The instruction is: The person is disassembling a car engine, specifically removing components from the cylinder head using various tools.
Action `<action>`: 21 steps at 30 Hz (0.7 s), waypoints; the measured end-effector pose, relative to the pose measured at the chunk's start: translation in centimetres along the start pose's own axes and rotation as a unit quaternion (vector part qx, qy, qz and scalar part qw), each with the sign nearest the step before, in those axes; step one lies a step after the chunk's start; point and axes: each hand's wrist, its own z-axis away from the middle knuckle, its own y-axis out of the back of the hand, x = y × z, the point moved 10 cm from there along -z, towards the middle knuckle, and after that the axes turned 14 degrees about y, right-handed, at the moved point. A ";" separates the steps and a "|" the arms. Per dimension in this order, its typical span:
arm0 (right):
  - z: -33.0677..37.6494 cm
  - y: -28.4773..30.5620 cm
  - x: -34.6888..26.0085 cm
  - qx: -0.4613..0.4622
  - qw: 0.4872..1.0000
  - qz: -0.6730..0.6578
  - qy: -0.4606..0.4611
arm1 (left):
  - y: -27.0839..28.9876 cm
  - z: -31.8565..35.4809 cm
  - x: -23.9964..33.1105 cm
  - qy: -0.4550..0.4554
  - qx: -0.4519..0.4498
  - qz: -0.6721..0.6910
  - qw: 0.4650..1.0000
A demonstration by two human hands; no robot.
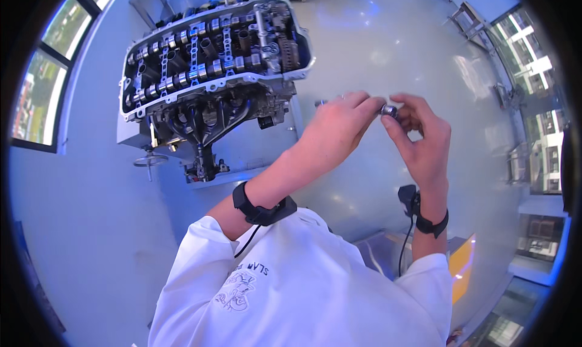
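Both hands are raised up in front of the chest, fingertips pinched together on a small metal cylinder (389, 110): left hand (337, 127) curled over it, right hand (423, 142) cupped underneath. The engine cylinder head (212, 56) sits off to the left, on its stand.

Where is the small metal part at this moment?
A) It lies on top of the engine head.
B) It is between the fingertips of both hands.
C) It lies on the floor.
B: the small metal part is pinched between the left hand and the right hand, away from the engine head.
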 end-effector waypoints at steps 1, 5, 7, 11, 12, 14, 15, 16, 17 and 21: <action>-2.4 -1.4 0.0 -0.016 0.999 0.013 0.027 | 2.2 -1.2 -0.2 -0.052 0.050 -0.011 0.997; -9.0 -7.3 2.1 -0.048 0.998 0.003 0.041 | 7.1 -4.2 -5.4 -0.038 0.099 0.004 0.994; -10.1 -10.4 2.7 -0.103 0.994 0.023 0.040 | 8.6 -5.0 -8.3 -0.021 0.110 0.021 0.993; -11.5 -12.8 3.9 -0.154 0.985 0.073 0.005 | 8.3 -5.3 -11.9 0.018 0.079 0.080 0.994; -12.0 -13.2 3.3 -0.166 0.984 0.056 0.043 | 8.2 -5.1 -12.1 0.021 0.071 0.084 0.994; -13.1 -13.3 3.2 -0.181 0.981 0.038 0.059 | 8.8 -5.1 -12.2 0.030 0.087 0.128 0.988; -13.6 -13.8 2.9 -0.191 0.979 -0.007 0.070 | 9.5 -5.2 -12.2 0.032 0.108 0.166 0.980; -13.8 -14.2 3.2 -0.207 0.977 0.001 0.058 | 10.2 -5.7 -12.0 0.033 0.125 0.202 0.971; -13.7 -14.8 2.8 -0.202 0.977 -0.003 0.064 | 11.2 -6.0 -12.0 0.029 0.131 0.212 0.968; -9.8 -17.3 4.1 0.084 0.880 -0.427 -0.188 | 13.2 -10.3 -11.9 0.040 0.204 0.267 0.941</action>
